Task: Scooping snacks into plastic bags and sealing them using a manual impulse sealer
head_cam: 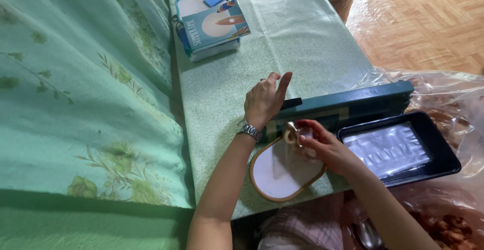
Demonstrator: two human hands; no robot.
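We see our left hand [264,101] pressing down on the near end of a long dark green sealing machine [348,106] that lies across the table [302,38]; the fingers are spread and hold nothing, and a metal watch [249,130] sits on the wrist. Our right hand [327,151] is closed around a small clear bag [297,141] with a pale round snack inside, holding it against the machine's front edge, just above an oval white tray [280,174] with a wooden rim. Beside that hand rests a black rectangular tray [443,151] lined with foil. A large plastic bag [454,103] of brown snacks lies on the right. Farther up the table stands a box with a book [214,25] on top.
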